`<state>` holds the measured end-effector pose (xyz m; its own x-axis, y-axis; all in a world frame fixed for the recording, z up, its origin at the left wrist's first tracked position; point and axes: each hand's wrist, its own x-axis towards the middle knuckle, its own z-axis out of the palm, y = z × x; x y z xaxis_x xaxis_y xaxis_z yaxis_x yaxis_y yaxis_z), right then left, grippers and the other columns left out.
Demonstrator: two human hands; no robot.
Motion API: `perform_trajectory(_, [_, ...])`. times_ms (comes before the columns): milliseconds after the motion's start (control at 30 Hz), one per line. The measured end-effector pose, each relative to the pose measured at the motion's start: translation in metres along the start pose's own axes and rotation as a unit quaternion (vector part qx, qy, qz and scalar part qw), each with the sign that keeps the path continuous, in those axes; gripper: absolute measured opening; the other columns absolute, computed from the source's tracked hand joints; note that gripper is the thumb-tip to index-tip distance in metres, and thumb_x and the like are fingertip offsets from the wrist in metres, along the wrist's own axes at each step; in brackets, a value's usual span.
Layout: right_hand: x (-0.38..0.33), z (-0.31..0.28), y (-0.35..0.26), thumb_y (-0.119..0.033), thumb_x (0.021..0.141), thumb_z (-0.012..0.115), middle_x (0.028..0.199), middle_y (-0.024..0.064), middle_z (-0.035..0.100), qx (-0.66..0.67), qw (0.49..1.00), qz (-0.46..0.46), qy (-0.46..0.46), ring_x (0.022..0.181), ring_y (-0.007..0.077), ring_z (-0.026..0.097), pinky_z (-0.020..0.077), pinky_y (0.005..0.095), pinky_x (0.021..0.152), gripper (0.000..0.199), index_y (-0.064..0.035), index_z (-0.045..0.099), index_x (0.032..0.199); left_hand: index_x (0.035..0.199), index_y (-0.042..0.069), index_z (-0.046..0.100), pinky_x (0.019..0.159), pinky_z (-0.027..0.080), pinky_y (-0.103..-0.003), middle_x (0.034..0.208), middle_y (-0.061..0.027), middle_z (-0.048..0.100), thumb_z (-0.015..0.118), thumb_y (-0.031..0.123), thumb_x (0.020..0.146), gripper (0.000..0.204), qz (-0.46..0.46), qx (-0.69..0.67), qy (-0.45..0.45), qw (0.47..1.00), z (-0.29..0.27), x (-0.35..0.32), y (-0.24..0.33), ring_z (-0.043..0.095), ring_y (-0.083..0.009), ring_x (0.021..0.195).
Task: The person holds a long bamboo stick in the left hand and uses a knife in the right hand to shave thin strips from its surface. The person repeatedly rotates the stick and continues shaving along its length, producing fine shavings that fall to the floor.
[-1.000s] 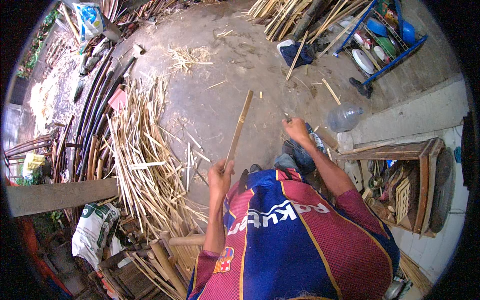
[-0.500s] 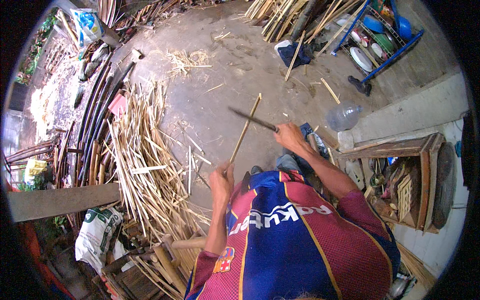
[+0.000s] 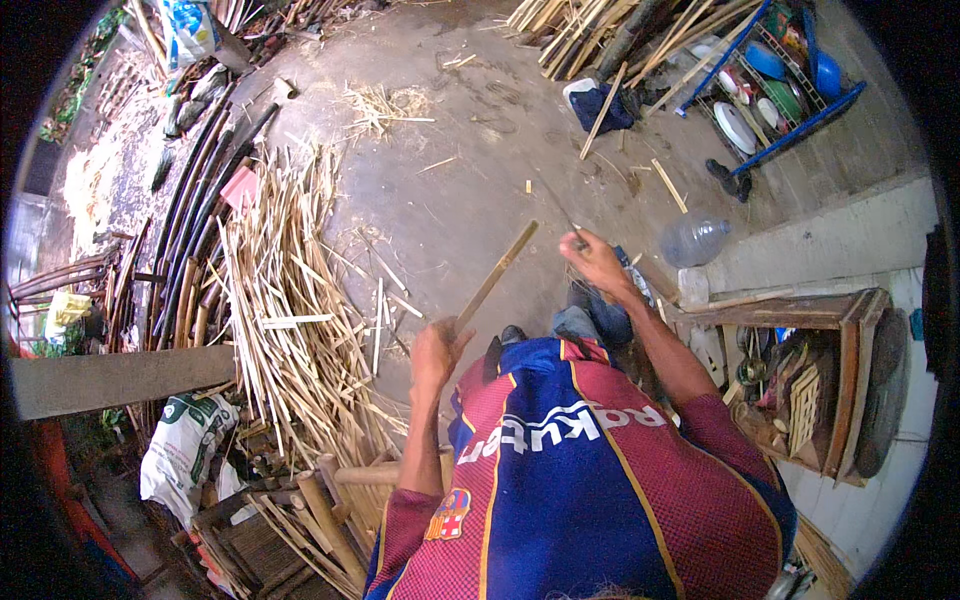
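Observation:
My left hand [image 3: 437, 350] is closed around the lower end of a bamboo strip [image 3: 498, 274], which slants up and to the right over the floor. My right hand [image 3: 597, 262] grips a knife whose thin blade [image 3: 560, 205] points up and left, seen nearly edge-on and partly blurred. Blade and strip are apart. A small pale bamboo piece [image 3: 528, 186] shows beyond the strip's far end; whether it lies on the floor or is falling I cannot tell.
Left of me spreads a big heap of split bamboo strips [image 3: 285, 290]. Shavings [image 3: 385, 110] lie farther off. On the right are a clear plastic bottle [image 3: 695, 240], a wooden cabinet [image 3: 790, 312] and a blue-framed dish rack [image 3: 785, 137]. A bamboo pole end [image 3: 365, 474] sits near my left elbow.
The knife has moved from across the strip to its right side, its blade turned away. The strip's far end is now lower, and a small loose bamboo piece appears beyond it.

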<state>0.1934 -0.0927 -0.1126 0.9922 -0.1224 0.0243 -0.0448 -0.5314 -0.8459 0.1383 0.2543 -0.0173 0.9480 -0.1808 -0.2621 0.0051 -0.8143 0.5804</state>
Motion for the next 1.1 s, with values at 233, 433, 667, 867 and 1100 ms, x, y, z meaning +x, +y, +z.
perform_trajectory(233, [0.009,0.012,-0.083,-0.052,0.087,0.070,0.067,-0.0024,0.049,0.073,0.938,0.196,-0.278,0.053,0.0089,0.048,0.0417,0.0282,0.046,0.061,0.0012,0.061,0.118,0.111,0.014,0.071,0.092,0.042,-0.051,0.097,-0.0165,0.066,0.074,0.032,0.083,0.033,0.130,0.152,0.083,0.976,-0.037,0.045,-0.006,0.062,-0.0345,0.098])
perform_trajectory(433, [-0.018,0.048,-0.075,-0.052,0.085,0.073,0.060,-0.0094,0.035,0.391,0.811,0.394,-0.182,0.047,0.0019,0.037,0.0352,0.0214,0.042,0.044,-0.0103,0.057,0.089,0.141,0.013,0.051,0.109,0.032,-0.051,0.126,-0.0228,0.058,0.072,0.032,0.087,0.061,0.096,0.039,0.365,0.925,-0.017,0.051,0.038,0.053,-0.0356,0.122])
perform_trajectory(667, [-0.029,0.069,-0.124,-0.047,0.090,0.069,0.057,-0.0107,0.033,0.548,0.677,0.448,-0.202,0.043,0.0004,0.034,0.0325,0.0197,0.039,0.040,-0.0123,0.054,0.101,0.131,0.001,0.053,0.092,0.049,-0.037,0.110,-0.0148,0.067,0.054,0.037,0.101,0.047,-0.024,-0.466,0.053,0.883,0.082,0.076,0.028,0.065,-0.0219,0.097])
perform_trajectory(867, [-0.020,0.033,-0.092,-0.049,0.090,0.066,0.057,0.0004,0.049,0.201,0.910,0.303,-0.198,0.053,0.0107,0.050,0.0423,0.0296,0.048,0.047,-0.0025,0.066,0.086,0.110,0.006,0.056,0.042,0.034,-0.023,0.071,0.0002,0.051,0.042,0.034,0.106,0.031,-0.082,-0.589,0.026,0.803,0.025,0.067,0.042,0.044,-0.0075,0.048])
perform_trajectory(1100, [-0.017,0.019,-0.118,-0.038,0.091,0.061,0.078,0.0254,0.066,-0.161,0.967,-0.034,-0.196,0.076,0.0444,0.066,0.0507,0.0514,0.070,0.039,0.0002,0.070,0.085,0.122,0.004,0.058,0.037,0.028,-0.021,0.066,0.0024,0.048,0.050,0.033,0.103,0.036,-0.121,-0.570,-0.067,0.810,0.013,0.036,0.054,0.037,-0.0043,0.043])
